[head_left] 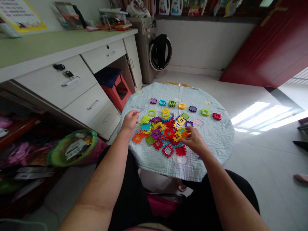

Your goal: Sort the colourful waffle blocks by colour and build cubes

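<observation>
A pile of colourful plastic pieces with toothed edges (pixel 169 133) lies on the cloth-covered round table (pixel 216 141). My right hand (pixel 194 140) is at the pile's right side, its fingers curled around an orange piece (pixel 185 134). Left of the pile, my left hand (pixel 130 121) hovers near a lime green piece (pixel 145 119), fingers bent toward the thumb; whether anything is between them is too small to tell. Behind the pile, several small stacks or blocks stand in a spaced row, from a purple one (pixel 153 101) at the left to a red one (pixel 217 116) at the right.
White drawers (pixel 79 86) and a red stool (pixel 117 89) stand to the left. A washing machine (pixel 146 48) with its door open is behind the table. A green-rimmed bin (pixel 60 160) sits at the lower left. A red door (pixel 267 45) is at the right.
</observation>
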`<state>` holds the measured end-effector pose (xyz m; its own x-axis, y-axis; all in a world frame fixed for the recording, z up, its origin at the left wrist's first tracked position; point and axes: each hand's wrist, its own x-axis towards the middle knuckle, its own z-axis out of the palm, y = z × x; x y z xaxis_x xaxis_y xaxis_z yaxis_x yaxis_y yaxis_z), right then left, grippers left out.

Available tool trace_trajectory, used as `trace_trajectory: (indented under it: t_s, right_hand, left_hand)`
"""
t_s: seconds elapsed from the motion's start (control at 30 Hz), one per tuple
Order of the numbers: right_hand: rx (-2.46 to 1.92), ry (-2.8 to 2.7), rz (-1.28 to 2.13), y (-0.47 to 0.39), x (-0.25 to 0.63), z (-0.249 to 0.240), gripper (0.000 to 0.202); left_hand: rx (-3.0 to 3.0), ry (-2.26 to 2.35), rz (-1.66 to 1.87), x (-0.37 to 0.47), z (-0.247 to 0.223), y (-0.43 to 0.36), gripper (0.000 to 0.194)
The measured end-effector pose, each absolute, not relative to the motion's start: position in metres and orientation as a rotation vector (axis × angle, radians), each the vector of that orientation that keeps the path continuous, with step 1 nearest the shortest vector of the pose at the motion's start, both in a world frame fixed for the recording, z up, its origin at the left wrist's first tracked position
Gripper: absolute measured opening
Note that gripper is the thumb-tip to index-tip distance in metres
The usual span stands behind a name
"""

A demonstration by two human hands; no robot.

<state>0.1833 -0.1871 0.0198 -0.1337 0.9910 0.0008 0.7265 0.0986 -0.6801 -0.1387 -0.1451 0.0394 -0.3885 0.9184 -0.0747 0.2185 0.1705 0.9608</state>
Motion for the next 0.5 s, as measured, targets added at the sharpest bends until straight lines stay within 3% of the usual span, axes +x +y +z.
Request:
trace_trajectory:
  t_s: [0.13,0.3,0.5]
  right_hand:
    - [-1.569,-1.558,1.013,-0.176,0.196,0.018,0.058]
    - [-1.448,-1.295,1.194,-0.173,0.199,0.027,0.059]
    - [-1.313,-1.182,1.34,-0.174,0.191,0.032,0.057]
  left_hand:
    - [1.386,1.965,1.021,-0.147,0.037,-0.154,0.024]
    - [1.834,2.082,0.297,-0.158,0.026,-0.179,0.015]
    - [1.893,2.049,-0.088,-0.154,0.014,-0.184,0.045]
